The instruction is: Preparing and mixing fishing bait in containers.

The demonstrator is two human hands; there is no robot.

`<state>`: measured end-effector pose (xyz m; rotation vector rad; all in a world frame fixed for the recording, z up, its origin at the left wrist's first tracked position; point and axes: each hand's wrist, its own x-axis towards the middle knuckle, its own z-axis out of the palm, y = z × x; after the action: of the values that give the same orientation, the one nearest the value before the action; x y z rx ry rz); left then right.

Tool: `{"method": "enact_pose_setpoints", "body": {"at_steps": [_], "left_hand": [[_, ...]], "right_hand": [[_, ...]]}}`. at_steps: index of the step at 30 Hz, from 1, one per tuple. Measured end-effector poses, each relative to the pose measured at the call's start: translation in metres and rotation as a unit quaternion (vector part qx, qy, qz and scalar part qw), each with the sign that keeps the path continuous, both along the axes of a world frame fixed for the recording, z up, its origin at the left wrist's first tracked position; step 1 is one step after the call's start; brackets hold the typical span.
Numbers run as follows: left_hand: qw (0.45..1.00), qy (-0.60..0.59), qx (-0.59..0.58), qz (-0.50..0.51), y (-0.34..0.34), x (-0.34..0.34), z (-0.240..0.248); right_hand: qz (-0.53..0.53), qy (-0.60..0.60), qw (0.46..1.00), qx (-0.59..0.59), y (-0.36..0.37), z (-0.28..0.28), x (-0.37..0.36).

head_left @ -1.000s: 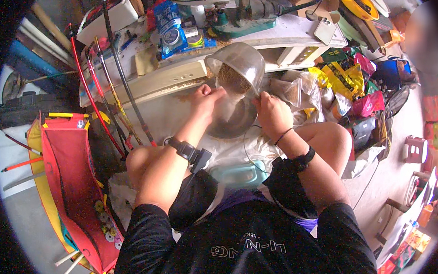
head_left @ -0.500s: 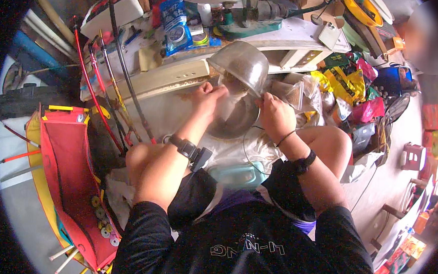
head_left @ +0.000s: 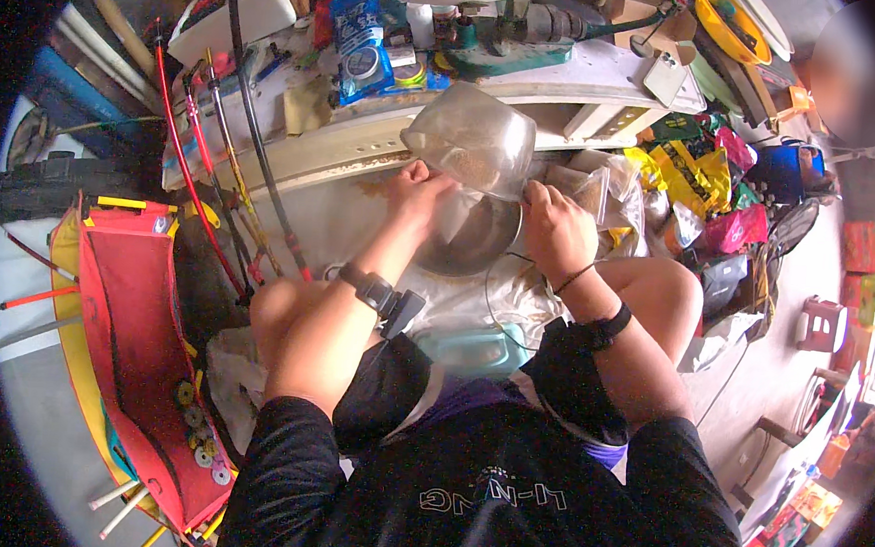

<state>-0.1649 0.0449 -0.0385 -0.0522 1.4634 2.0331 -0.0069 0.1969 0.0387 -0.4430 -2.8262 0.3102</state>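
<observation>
Between my hands hangs a puffed-up clear plastic bag (head_left: 477,144) with brown granules showing inside. My left hand (head_left: 422,200) is closed in a pinch at the bag's lower left edge. My right hand (head_left: 559,226) grips the right edge with bent fingers. Right below the bag stands a round grey bowl (head_left: 467,257), partly covered by the bag and my left hand. Whether any granules are falling into the bowl I cannot tell. A pale teal container (head_left: 483,349) lies between my legs, behind a thin dark cord.
A red and yellow rod bag (head_left: 132,355) lies open at left, beside several upright fishing rods (head_left: 187,143). Ahead is a cluttered white bench (head_left: 610,76) with a phone (head_left: 665,77) on it. Bagged goods (head_left: 692,174) pile up at right. A small stool (head_left: 823,325) stands farther right.
The plastic bag has gone from a rounded dome to a boxier shape, and its granules show more clearly. Both hands keep their grip with little movement. The view has shifted slightly.
</observation>
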Motion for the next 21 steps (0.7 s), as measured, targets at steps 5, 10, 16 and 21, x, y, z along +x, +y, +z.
{"method": "enact_pose_setpoints", "body": {"at_steps": [5,10,16,21], "left_hand": [[1.000,0.008,0.004,0.008,0.000,0.001,-0.002],[0.999,-0.006,-0.032,0.028,0.000,-0.003,-0.009],[1.000,-0.005,0.016,-0.013,-0.008,0.001,0.000],[0.998,-0.033,0.039,-0.039,-0.010,0.008,0.013]], "right_hand": [[0.014,0.031,0.999,0.015,0.000,0.000,0.000],[-0.034,0.020,0.996,-0.085,0.000,-0.001,-0.002],[-0.133,0.005,0.899,-0.417,0.028,-0.012,-0.006],[-0.243,0.081,0.722,-0.643,0.038,-0.039,-0.011]]}}
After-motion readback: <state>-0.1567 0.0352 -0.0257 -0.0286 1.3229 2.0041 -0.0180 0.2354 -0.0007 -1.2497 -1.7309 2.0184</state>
